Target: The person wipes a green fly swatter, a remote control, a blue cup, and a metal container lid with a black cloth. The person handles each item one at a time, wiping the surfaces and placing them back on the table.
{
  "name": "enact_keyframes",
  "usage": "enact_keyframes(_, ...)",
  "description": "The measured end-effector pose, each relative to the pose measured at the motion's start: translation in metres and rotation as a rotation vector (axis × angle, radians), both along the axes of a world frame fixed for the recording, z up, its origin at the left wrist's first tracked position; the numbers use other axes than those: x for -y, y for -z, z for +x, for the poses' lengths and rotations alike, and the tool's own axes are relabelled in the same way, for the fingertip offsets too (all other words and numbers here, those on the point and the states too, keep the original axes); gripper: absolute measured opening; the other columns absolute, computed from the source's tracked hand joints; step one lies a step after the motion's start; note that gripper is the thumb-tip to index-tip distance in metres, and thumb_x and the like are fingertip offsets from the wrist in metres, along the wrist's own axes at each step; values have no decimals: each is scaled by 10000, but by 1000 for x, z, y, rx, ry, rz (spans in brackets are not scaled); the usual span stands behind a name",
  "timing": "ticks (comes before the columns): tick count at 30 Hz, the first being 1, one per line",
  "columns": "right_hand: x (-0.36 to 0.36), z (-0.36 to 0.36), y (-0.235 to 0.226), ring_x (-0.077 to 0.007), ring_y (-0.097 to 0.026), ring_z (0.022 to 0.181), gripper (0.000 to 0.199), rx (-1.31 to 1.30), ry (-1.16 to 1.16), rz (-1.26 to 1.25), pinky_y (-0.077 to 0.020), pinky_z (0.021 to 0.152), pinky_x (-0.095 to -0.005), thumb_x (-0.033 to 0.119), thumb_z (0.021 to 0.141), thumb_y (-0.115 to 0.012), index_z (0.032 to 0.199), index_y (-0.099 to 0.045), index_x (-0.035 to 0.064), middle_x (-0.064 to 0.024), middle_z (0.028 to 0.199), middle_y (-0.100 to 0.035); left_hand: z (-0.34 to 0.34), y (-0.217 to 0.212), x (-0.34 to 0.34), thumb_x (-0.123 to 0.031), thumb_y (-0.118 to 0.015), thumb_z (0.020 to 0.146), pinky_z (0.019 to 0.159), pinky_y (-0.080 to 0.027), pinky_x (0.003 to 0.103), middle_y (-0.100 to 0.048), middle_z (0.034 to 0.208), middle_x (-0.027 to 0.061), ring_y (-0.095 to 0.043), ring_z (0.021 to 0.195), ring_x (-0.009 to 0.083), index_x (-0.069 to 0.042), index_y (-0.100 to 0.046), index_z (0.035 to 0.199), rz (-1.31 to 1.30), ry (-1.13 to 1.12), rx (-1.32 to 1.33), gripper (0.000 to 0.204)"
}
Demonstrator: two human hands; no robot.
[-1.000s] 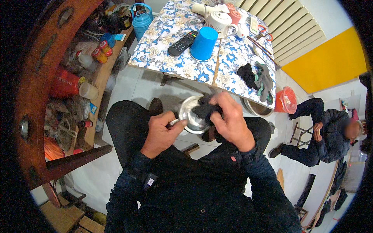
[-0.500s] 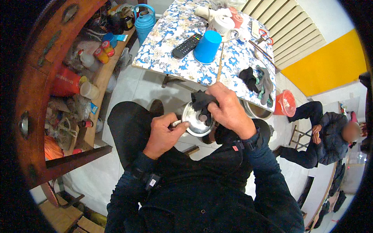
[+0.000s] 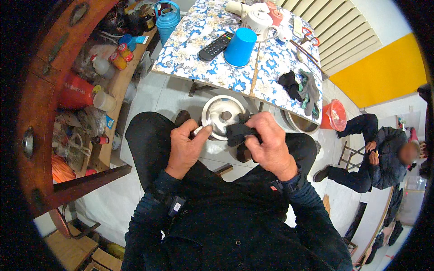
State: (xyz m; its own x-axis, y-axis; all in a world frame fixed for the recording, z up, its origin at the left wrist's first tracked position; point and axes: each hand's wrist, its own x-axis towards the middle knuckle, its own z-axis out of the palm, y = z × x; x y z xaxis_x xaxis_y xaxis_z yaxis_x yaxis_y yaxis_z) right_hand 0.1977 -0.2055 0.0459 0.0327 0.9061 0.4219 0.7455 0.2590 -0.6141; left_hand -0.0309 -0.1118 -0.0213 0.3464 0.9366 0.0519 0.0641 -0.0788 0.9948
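Between my knees is a round, silvery metal lidded vessel (image 3: 218, 105), its top turned toward me with a dark knob in the middle. What lies under its top is hidden. My left hand (image 3: 184, 147) is closed on a short handle at its left rim, thumb pressed along the handle. A bunched black cloth (image 3: 239, 133) sits in my right hand (image 3: 272, 144), pinched between thumb and fingers. The cloth touches or overlaps the vessel's lower right rim.
Ahead stands a flowered table (image 3: 181, 58) with a remote (image 3: 216, 47), blue cup (image 3: 239, 48), white teapot (image 3: 257, 23) and gloves (image 3: 308, 92). A cluttered shelf (image 3: 115, 86) runs along the left. At right are a red bucket (image 3: 333, 115) and a seated person (image 3: 384, 158).
The vessel has tilted and shifted up and left, showing more of its round top. My right hand with the cloth has moved down, from the far rim to the lower right rim.
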Motion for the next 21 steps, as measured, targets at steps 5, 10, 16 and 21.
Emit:
enact_keyframes(5,-19,-34,-2,-394,-690,957,378,224,-130,92,-590,790,-466,-52,748,-774,1117,-708,-1,-187,1093,-633,5,6,5,-141,-858,992,556,-358,324,-499,668,-35,-412,692,42,-4,-590,773,7,-23,-27,372)
enact_keyframes(10,-28,-38,-3,-388,-657,967,314,241,-265,63,-576,760,-480,15,781,-761,1083,-677,27,-163,1056,-605,1,4,1,-139,-858,993,569,-376,319,-544,668,-9,-428,695,44,6,-646,812,-2,-72,40,314)
enact_keyframes(16,-26,-2,-12,-424,-686,996,294,124,-54,-10,-580,859,-481,-73,797,-666,1083,-664,-8,-202,1073,-653,-8,-6,2,-127,-841,994,555,-355,331,-479,664,5,-412,688,42,25,-593,789,46,49,-22,357)
enact_keyframes(21,-53,16,-17,-420,-682,995,304,38,-122,7,-571,884,-452,-94,796,-613,1084,-664,-10,-186,1055,-657,-5,-11,5,-128,-847,983,549,-334,331,-446,655,7,-399,690,40,12,-531,750,96,130,-4,416)
